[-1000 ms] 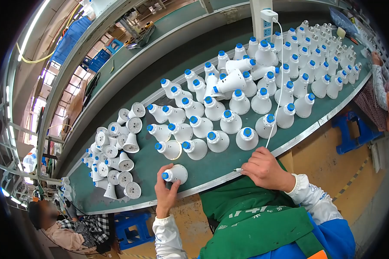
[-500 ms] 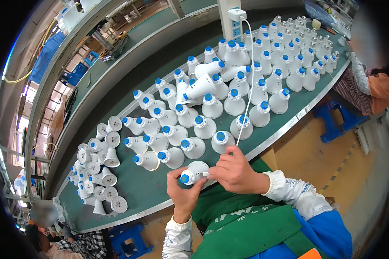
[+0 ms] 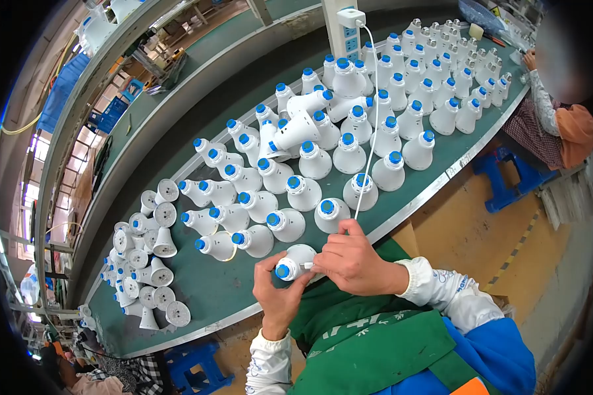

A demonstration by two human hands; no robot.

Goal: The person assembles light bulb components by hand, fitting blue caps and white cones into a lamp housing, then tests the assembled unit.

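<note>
My left hand grips a white cone-shaped bulb housing with a blue cap at its narrow end, held at the table's near edge. Between the fingers of my right hand is the small white plug of a charging cable. The plug's tip meets the housing's side; whether it sits inside a port is hard to tell. From my right hand the cable runs up to a white charger block on a blue socket strip. Another blue-capped housing stands just beyond my hands.
Many blue-capped housings crowd the green table, a few lying tilted on others. A heap of cones lies at the left. Metal-capped pieces stand far right. Co-workers sit at the right and lower left, near blue stools.
The view has shifted slightly, so the table's contents appear a little further left and up. Both hands keep hold of the bulb housing and plug, whose tip remains at the housing's side.
</note>
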